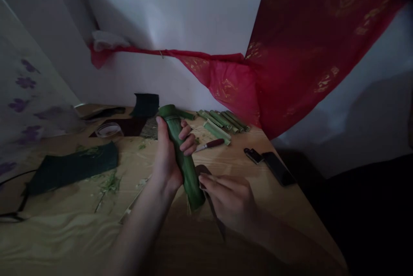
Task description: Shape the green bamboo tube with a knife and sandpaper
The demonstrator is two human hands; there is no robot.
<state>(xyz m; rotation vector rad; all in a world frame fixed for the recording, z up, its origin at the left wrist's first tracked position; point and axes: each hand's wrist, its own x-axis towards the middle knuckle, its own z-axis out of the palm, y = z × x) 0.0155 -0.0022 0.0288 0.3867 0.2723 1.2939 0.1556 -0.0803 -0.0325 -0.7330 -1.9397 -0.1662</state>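
My left hand [169, 153] is wrapped round a thick green bamboo section [182, 159], holding it tilted with its lower end on the wooden table [290, 211]. My right hand [230, 200] is closed on a dark knife [213, 205], whose blade lies against the lower part of the bamboo. Thin pale shavings hang from the bamboo's bottom end.
Several split green bamboo pieces [222, 123] lie at the table's far side, with a small red-handled knife [211, 144] before them. A dark green cloth [74, 166] lies left, a round clear lid [108, 129] behind it. A black phone [279, 168] and small dark object [253, 154] sit right. Red fabric [290, 60] hangs above.
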